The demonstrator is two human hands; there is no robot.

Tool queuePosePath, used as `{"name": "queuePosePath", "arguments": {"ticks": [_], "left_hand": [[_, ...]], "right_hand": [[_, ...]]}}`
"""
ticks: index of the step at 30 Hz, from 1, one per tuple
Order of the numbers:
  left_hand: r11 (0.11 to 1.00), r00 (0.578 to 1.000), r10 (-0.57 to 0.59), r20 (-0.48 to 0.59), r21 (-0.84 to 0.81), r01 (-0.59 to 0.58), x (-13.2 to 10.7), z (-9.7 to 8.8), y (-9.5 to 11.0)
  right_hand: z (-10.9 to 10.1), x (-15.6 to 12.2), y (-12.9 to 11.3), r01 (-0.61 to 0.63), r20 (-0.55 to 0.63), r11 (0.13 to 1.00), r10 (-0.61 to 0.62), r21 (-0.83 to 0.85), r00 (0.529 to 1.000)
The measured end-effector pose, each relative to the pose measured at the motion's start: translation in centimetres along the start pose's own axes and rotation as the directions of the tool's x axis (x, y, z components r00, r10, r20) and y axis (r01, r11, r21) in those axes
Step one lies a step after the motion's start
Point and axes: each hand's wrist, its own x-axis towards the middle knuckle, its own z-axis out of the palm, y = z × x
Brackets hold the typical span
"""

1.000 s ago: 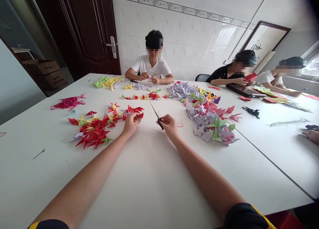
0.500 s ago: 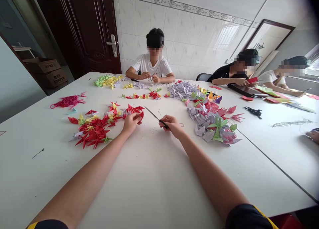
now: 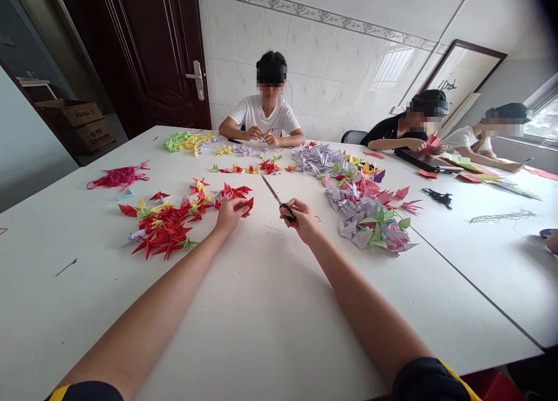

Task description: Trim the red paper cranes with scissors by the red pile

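Bright, fairly even daylight; I take the window (image 3: 540, 122) at far right as the main source, though that is hard to confirm from here. Glare streaks the glazed wall tiles (image 3: 383, 67). Shadows on the white tabletop (image 3: 87, 308) stay faint. The wide lens bows the edges; the top-right corner darkens and blurs.

Dark printed characters mark the side of the brown cardboard carton (image 3: 93, 136), but they are too small and blurred to read. The black brush calligraphy on the white wood-framed scroll (image 3: 448, 85) is also illegible.
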Motion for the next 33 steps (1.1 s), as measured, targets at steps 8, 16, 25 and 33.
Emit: {"name": "queuePosePath", "arguments": {"ticks": [8,16,25,33], "left_hand": [[0.999,1.000,0.009,0.011,-0.032,-0.008,-0.3,0.2,0.4],[0.997,1.000,-0.014,-0.027,-0.071,0.012,0.1,0.2,-0.2],[0.998,0.999,-0.016,-0.044,-0.057,0.014,0.2,0.0,-0.6],[0.998,0.998,-0.006,-0.069,-0.064,0.002,0.1,0.1,-0.5]], "right_hand": [[1.3,-0.6,-1.7,0.057,-0.103,0.989,-0.071,-0.133,0.992],[0.3,-2.1,1.2,0.099,-0.152,0.965,-0.138,-0.244,0.979],[-0.1,-2.9,1.7,0.120,-0.063,0.893,-0.163,-0.435,0.985],[0.1,-3.0,2.3,0.158,-0.076,0.858,-0.222,-0.488,0.972]]}}
